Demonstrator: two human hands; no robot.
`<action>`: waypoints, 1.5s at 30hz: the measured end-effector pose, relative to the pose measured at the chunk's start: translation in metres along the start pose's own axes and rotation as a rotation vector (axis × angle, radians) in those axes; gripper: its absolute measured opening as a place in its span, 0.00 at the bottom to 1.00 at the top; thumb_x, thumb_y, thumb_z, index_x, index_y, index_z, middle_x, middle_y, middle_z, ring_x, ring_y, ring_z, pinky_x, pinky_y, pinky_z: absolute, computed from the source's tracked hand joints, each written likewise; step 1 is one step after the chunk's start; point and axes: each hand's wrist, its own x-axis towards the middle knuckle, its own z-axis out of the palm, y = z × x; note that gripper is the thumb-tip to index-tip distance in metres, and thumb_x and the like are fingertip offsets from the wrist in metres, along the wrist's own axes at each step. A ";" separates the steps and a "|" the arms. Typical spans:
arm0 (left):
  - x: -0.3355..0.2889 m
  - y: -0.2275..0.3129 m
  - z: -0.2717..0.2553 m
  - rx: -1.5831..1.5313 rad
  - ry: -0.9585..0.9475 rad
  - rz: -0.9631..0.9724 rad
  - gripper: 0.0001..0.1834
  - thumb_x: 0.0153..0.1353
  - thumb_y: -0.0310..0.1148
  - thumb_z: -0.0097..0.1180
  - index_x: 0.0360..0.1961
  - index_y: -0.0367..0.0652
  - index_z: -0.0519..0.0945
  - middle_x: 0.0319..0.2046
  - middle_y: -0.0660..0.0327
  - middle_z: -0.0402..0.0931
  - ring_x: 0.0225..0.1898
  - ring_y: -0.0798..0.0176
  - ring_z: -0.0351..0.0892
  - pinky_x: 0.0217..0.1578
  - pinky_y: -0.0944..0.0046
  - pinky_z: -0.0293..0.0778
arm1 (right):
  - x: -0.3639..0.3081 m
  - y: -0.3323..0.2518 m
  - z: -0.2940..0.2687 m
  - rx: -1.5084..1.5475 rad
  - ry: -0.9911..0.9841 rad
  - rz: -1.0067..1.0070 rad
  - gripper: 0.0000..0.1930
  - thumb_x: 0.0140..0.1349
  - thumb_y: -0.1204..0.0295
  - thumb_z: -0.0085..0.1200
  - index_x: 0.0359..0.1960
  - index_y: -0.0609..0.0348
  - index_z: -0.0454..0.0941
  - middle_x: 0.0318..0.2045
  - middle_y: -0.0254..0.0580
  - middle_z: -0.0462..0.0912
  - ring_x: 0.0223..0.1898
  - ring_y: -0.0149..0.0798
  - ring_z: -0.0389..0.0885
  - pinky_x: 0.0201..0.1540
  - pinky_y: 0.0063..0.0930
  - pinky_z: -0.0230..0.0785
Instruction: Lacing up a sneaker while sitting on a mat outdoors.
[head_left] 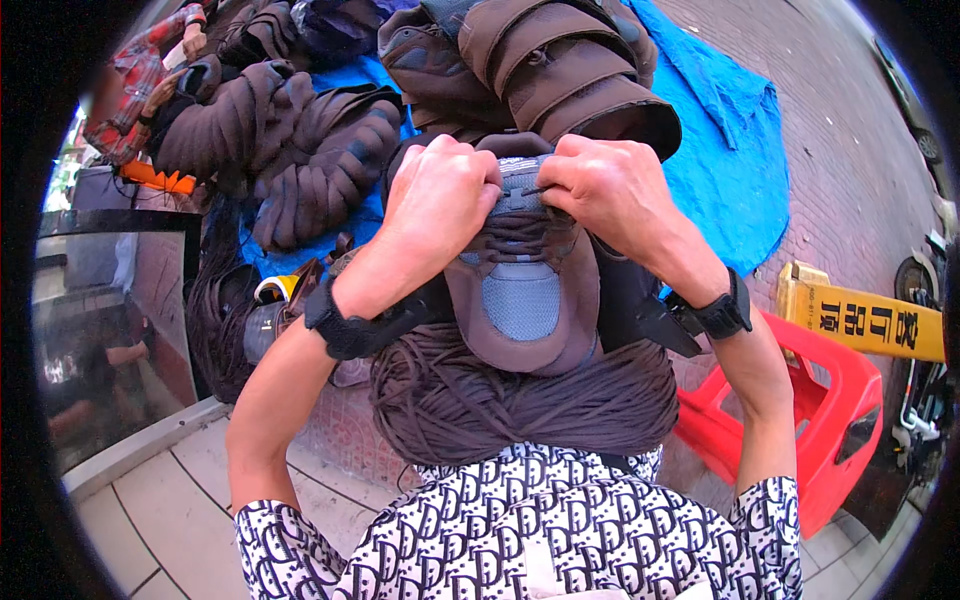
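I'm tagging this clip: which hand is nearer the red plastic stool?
Right. The right hand is forward and left of the red stool; the left hand is farther left.

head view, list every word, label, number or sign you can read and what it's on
Yellow sign: large black characters, not copied here; the smaller line is too small to read surely.
Patterned shirt: repeated black letters on white, not copied here.
Shoe tongue: pale marks, too small to read.

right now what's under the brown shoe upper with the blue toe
A bundle of dark cords shows past the toe of the shoe upper, which overlaps its edge; anything farther beneath is covered.
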 end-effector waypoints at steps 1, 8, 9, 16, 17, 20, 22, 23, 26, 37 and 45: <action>0.000 0.001 0.002 0.027 0.043 0.032 0.04 0.46 0.30 0.55 0.24 0.42 0.77 0.24 0.55 0.73 0.33 0.52 0.72 0.36 0.56 0.66 | 0.000 0.000 0.000 0.005 0.008 -0.006 0.04 0.45 0.68 0.53 0.21 0.54 0.75 0.22 0.40 0.75 0.23 0.45 0.78 0.24 0.37 0.70; 0.002 0.000 0.004 0.134 -0.053 0.036 0.03 0.44 0.28 0.56 0.23 0.42 0.77 0.22 0.56 0.73 0.33 0.53 0.72 0.36 0.56 0.66 | -0.003 0.000 -0.001 0.040 0.028 -0.017 0.05 0.45 0.68 0.54 0.21 0.53 0.75 0.22 0.39 0.75 0.23 0.44 0.77 0.23 0.37 0.70; 0.001 0.000 0.005 0.082 -0.069 0.063 0.03 0.43 0.28 0.56 0.22 0.42 0.77 0.22 0.56 0.73 0.33 0.53 0.72 0.36 0.57 0.66 | -0.003 0.000 0.000 0.056 0.014 -0.012 0.04 0.45 0.68 0.54 0.21 0.53 0.75 0.22 0.39 0.75 0.24 0.44 0.77 0.24 0.36 0.70; -0.009 0.005 0.017 0.027 0.175 0.114 0.02 0.44 0.26 0.55 0.23 0.43 0.76 0.24 0.58 0.72 0.34 0.55 0.71 0.37 0.58 0.65 | -0.006 0.002 0.001 0.088 0.056 0.014 0.04 0.46 0.68 0.53 0.22 0.51 0.76 0.22 0.37 0.74 0.25 0.43 0.77 0.24 0.35 0.69; -0.009 0.005 0.017 0.037 0.209 0.151 0.02 0.45 0.26 0.55 0.23 0.43 0.76 0.24 0.59 0.71 0.34 0.56 0.71 0.37 0.58 0.65 | -0.007 0.002 0.001 0.098 0.060 0.014 0.04 0.46 0.67 0.53 0.22 0.51 0.76 0.22 0.37 0.74 0.24 0.43 0.77 0.24 0.35 0.69; -0.008 0.004 0.015 0.094 0.134 0.125 0.02 0.45 0.26 0.54 0.23 0.43 0.76 0.23 0.59 0.71 0.35 0.55 0.70 0.38 0.58 0.65 | -0.008 0.002 0.001 0.115 0.069 0.016 0.04 0.46 0.67 0.53 0.22 0.51 0.76 0.22 0.37 0.74 0.24 0.43 0.77 0.24 0.35 0.69; -0.007 0.004 0.013 0.068 0.092 0.109 0.03 0.44 0.26 0.54 0.23 0.44 0.76 0.23 0.59 0.71 0.35 0.55 0.70 0.38 0.57 0.65 | -0.009 0.002 0.002 0.123 0.073 0.014 0.04 0.46 0.67 0.53 0.23 0.51 0.76 0.22 0.37 0.74 0.24 0.43 0.77 0.24 0.35 0.69; -0.007 0.005 0.013 0.038 0.061 0.093 0.03 0.44 0.26 0.54 0.23 0.44 0.76 0.23 0.59 0.70 0.36 0.55 0.70 0.38 0.57 0.65 | -0.009 0.002 0.002 0.134 0.075 0.019 0.04 0.47 0.67 0.53 0.23 0.51 0.76 0.22 0.37 0.74 0.24 0.43 0.77 0.24 0.35 0.69; -0.005 0.008 0.015 0.135 0.053 0.057 0.03 0.43 0.26 0.54 0.23 0.44 0.75 0.24 0.58 0.71 0.36 0.55 0.70 0.38 0.56 0.65 | -0.010 0.003 0.002 0.155 0.082 0.023 0.04 0.47 0.67 0.53 0.23 0.51 0.76 0.23 0.37 0.74 0.24 0.44 0.76 0.24 0.35 0.69; -0.004 0.009 0.018 0.133 0.090 0.102 0.04 0.43 0.26 0.54 0.23 0.43 0.74 0.24 0.58 0.71 0.34 0.54 0.70 0.38 0.56 0.65 | -0.013 0.006 0.004 0.191 0.101 0.022 0.04 0.46 0.67 0.54 0.22 0.50 0.76 0.23 0.35 0.74 0.25 0.43 0.76 0.24 0.35 0.68; 0.000 0.017 0.018 0.397 0.077 0.274 0.04 0.42 0.25 0.53 0.23 0.41 0.74 0.22 0.58 0.71 0.34 0.54 0.70 0.39 0.57 0.64 | -0.015 0.006 0.005 0.224 0.112 0.028 0.04 0.45 0.67 0.55 0.23 0.50 0.76 0.23 0.35 0.74 0.25 0.43 0.76 0.24 0.35 0.68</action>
